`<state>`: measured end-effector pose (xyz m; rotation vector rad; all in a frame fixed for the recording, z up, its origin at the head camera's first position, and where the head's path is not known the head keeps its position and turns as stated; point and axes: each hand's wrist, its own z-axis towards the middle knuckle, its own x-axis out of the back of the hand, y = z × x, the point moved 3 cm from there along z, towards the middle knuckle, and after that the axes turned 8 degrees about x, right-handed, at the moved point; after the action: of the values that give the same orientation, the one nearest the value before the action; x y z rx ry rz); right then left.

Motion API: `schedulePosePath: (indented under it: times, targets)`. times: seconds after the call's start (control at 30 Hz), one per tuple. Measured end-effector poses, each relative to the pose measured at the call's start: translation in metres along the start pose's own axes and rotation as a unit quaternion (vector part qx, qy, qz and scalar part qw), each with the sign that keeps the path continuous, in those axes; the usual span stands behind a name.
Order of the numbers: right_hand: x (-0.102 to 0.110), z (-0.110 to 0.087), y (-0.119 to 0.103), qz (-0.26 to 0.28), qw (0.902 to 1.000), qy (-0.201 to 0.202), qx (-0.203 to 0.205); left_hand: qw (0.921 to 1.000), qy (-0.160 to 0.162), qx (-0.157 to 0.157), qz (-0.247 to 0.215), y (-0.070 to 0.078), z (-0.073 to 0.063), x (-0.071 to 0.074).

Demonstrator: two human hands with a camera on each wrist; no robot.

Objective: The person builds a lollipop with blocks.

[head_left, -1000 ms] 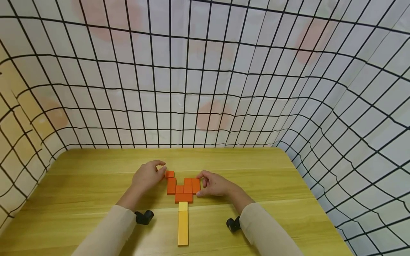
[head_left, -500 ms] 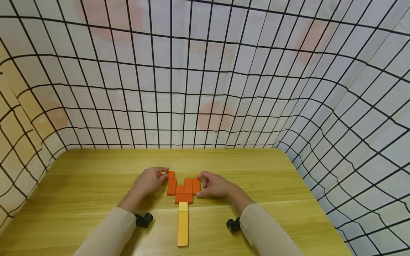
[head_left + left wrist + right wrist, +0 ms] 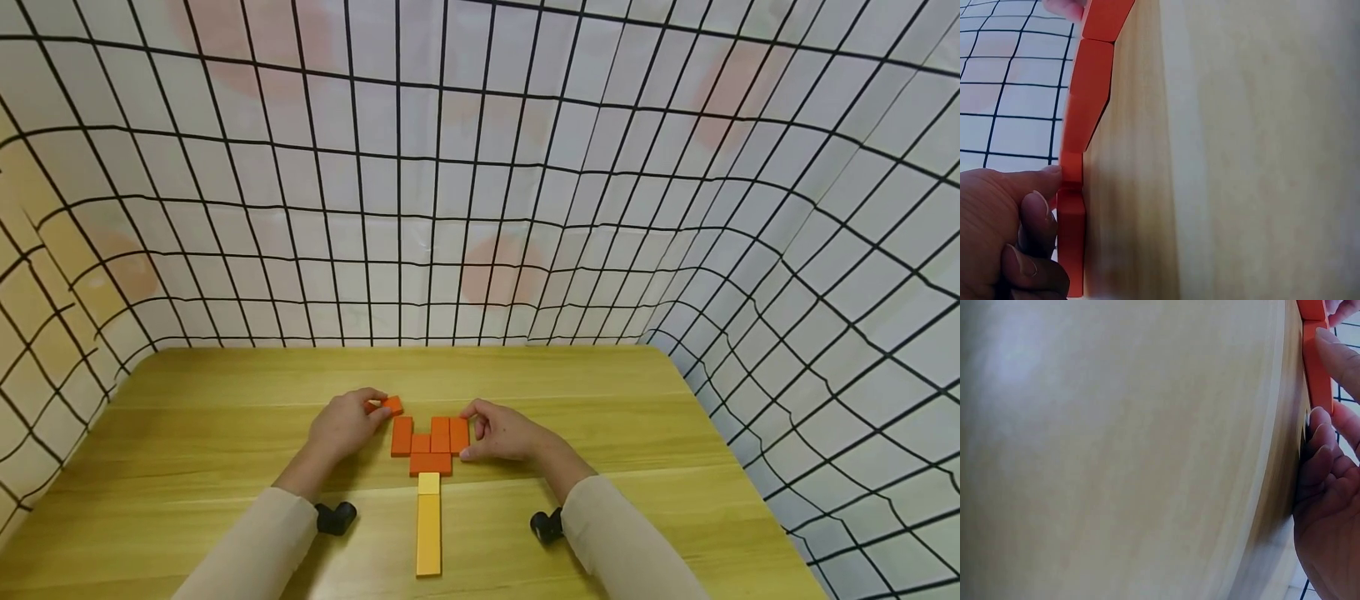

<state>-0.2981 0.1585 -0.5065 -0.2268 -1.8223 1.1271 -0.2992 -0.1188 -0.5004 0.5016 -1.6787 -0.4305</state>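
My left hand pinches a small orange square block between thumb and index finger. The square sits tilted, a little apart from the upright orange block below it. More orange shows between the left fingers; in the left wrist view a longer orange block lies beyond the square, partly hidden by the hand. My right hand grips the rightmost orange block by its ends, index finger at the far corner and thumb at the near one. Its neighbour, another upright orange block, lies flush against it.
A small orange block and a horizontal orange block join the two sides. Below them, a pale yellow square and a long yellow block form a stem. Black wire mesh stands behind the wooden table.
My left hand has come down over the small square, taken hold of it, and turned and shifted it slightly away to the left. The right hand has stayed in place.
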Motion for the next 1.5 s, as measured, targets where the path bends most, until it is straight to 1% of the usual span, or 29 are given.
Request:
schedulePosePath:
  times: [0.33,0.53,0.7,0.83,1.03,1.17,1.23,1.3,1.4,1.5]
  targets:
    - [0.0,-0.001,0.001,0.007,1.0,0.002,-0.001,0.9997,0.017,0.012,-0.008,-0.007,-0.003,0.003]
    - [-0.001,-0.001,0.002,0.011,0.9999,0.006,-0.004,0.9996,0.017,0.018,-0.012,-0.01,-0.007,0.007]
    - [-0.001,-0.001,0.002,0.014,0.9999,0.006,-0.002,0.9996,0.018,0.022,-0.003,-0.012,-0.01,0.009]
    - [-0.001,-0.001,0.003,0.017,0.9998,0.006,0.0,0.9996,0.017,0.021,0.002,-0.014,-0.013,0.01]
    - [-0.001,-0.001,0.002,0.013,0.9999,0.003,0.002,0.9998,0.006,0.017,-0.002,-0.017,-0.016,0.011]
    - [-0.001,-0.001,0.0,0.01,0.9999,0.002,0.001,0.9999,0.013,0.007,-0.004,-0.017,-0.015,0.011]
    - [-0.001,-0.001,0.0,0.012,0.9999,0.002,0.0,0.9999,0.012,-0.004,-0.007,-0.017,-0.015,0.011]
    - [-0.001,-0.001,0.0,0.014,0.9999,0.003,-0.003,0.9997,-0.001,-0.018,-0.016,-0.016,-0.014,0.01]
    - [-0.001,0.0,0.0,0.016,0.9998,0.004,-0.006,0.9986,-0.032,-0.038,-0.021,-0.015,-0.013,0.009]
    - [-0.001,0.0,0.0,0.017,0.9998,0.005,-0.007,0.9976,-0.049,-0.046,-0.017,-0.014,-0.013,0.009]
